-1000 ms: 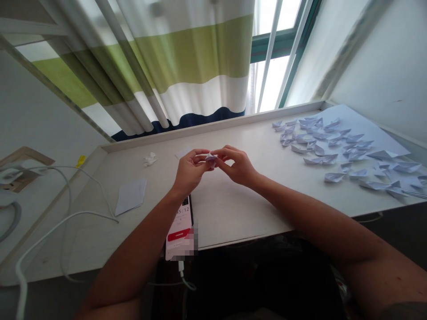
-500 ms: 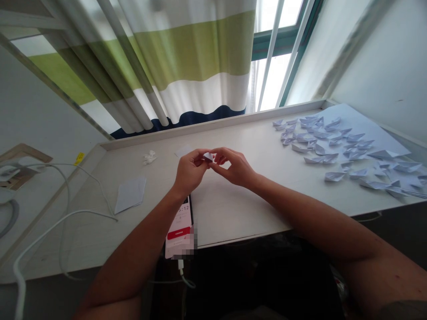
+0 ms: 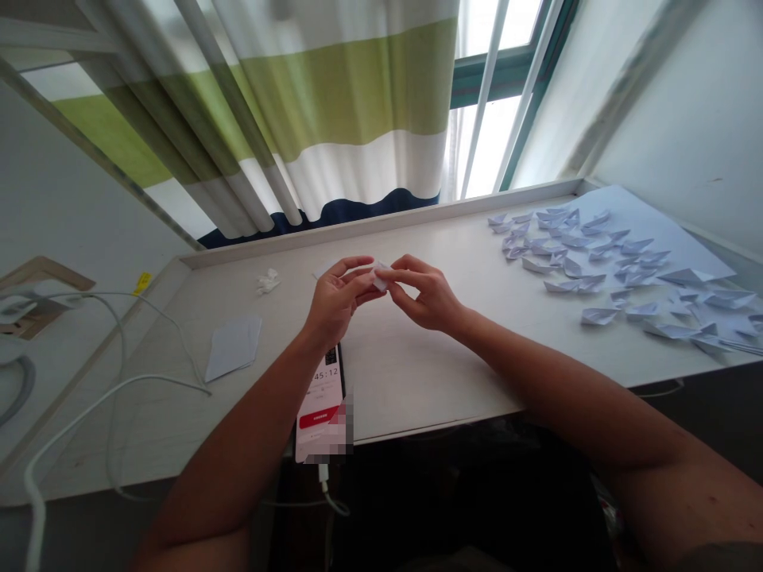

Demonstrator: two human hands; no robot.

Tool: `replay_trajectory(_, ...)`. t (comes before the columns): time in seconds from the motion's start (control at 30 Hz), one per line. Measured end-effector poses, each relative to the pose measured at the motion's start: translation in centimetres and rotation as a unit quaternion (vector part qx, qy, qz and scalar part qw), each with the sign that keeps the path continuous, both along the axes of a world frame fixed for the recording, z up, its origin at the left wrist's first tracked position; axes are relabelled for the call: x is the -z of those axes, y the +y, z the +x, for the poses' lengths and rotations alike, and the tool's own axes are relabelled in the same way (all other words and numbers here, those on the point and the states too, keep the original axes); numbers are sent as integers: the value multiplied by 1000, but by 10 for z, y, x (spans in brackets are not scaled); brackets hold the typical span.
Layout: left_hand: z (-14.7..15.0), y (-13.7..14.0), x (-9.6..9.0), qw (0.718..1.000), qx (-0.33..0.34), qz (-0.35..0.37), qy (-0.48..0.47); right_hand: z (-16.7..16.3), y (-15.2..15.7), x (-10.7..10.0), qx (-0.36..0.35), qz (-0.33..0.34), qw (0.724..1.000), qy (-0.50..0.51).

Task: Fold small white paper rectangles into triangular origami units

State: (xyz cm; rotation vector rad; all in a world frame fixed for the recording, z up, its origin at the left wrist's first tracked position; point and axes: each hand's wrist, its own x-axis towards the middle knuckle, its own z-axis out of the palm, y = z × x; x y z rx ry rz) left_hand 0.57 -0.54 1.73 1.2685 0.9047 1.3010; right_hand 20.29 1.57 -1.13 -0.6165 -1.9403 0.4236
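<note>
Between my hands, above the middle of the desk, is a small piece of folded white paper (image 3: 380, 277). My left hand (image 3: 337, 300) grips it from the left, with the thumb on its near face. The fingertips of my right hand (image 3: 426, 294) pinch the same paper from the right. Fingers cover much of the paper, so its exact fold is hard to make out. Many folded paper boats (image 3: 575, 284) lie spread over the right side of the desk.
A phone (image 3: 320, 409) with a plugged-in cable lies under my left forearm. Paper sheets (image 3: 232, 348) and a crumpled white scrap (image 3: 268, 281) are on the left. White cables (image 3: 119, 381) loop over the desk's left end. Along the back runs a raised edge (image 3: 381, 218) below a curtain.
The folded paper has turned between my fingers, from a dark-sided triangle to a paler face. My left fingers have loosened and shifted around it; my right hand has moved slightly to the right.
</note>
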Motion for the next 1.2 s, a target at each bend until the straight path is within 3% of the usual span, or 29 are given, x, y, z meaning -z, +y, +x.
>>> replay_trajectory(0.13,3,-3,2,997,-20,44,53,-2,-2,-5,-23,-102,992,64)
replay_trajectory(0.3,4,-6,5,991,-5,75,111,-2,6,-2,-74,-239,958,142)
replay_trajectory(0.47,-1,-3,8,993,21,26,117,-4,9,0,-78,-257,948,172)
replay_trajectory(0.67,-2,-4,2,986,75,-16,145,-4,4,-4,-40,-214,967,133)
replay_trajectory(0.8,-2,-7,-1,987,71,-6,146,0,3,-7,-77,-260,956,108)
replay_trajectory(0.9,-1,-8,0,980,115,-19,162,3,4,-11,-97,-278,947,127)
replay_trajectory(1.03,0,-7,4,977,127,-41,168,7,9,-13,-62,-241,954,169)
replay_trajectory(1.13,-1,-4,4,988,84,-58,119,9,11,-9,-16,-126,985,114)
replay_trajectory(1.2,-4,-2,3,993,57,-71,77,8,12,-3,-32,-27,998,39)
